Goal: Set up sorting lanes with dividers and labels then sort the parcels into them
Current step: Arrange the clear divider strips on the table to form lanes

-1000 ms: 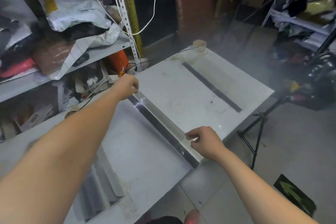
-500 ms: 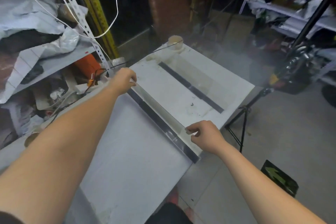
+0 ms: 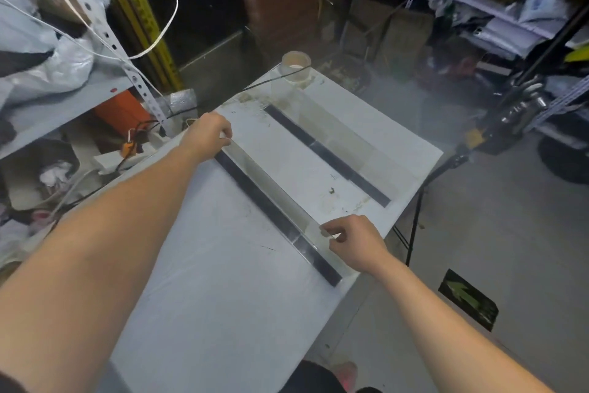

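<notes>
A clear plastic divider (image 3: 274, 190) stands upright across the white table (image 3: 223, 297), along a black tape strip (image 3: 264, 201). My left hand (image 3: 208, 134) grips its far end at the table's back edge. My right hand (image 3: 353, 241) pinches its near end close to the front edge. A second clear divider (image 3: 344, 134) stands further right along another black strip (image 3: 328, 156). No parcels or labels lie on the table.
A tape roll (image 3: 295, 66) sits at the table's far corner. Metal shelving (image 3: 63, 96) with bags and clutter stands to the left. A black tripod (image 3: 424, 182) and more shelves (image 3: 497, 16) are to the right. A green arrow sign (image 3: 467, 298) lies on the floor.
Both hands keep hold of the divider's ends. The camera has moved closer and turned right, and the divider now stands more upright on the black strip.
</notes>
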